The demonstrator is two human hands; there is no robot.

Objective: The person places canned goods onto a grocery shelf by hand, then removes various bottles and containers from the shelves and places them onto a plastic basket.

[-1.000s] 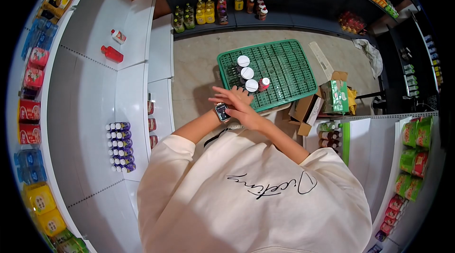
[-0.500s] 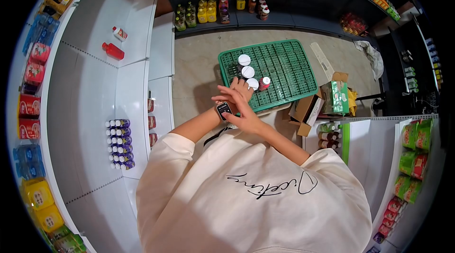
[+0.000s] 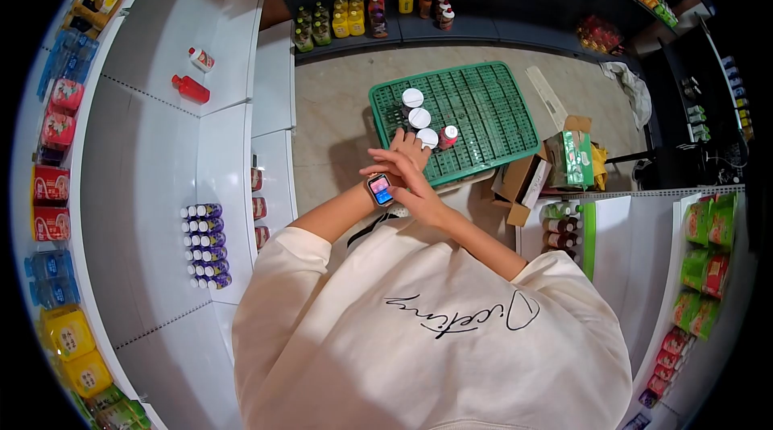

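Three jars (image 3: 419,117) just past left hand (image 3: 415,153) fingers, can't tell grip: tip risk from nudge. Watch (image 3: 379,188) by right hand (image 3: 409,179) thumb, fingers loosely wide: mis-tap risk from slip.

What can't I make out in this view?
All in head view:
Smartwatch: screen details too small.
Left hand: palm faces away, and the right hand partly covers it.
White-lidded containers: lids hide most of their sides.
Lower-left green packs: cut by the bottom edge.
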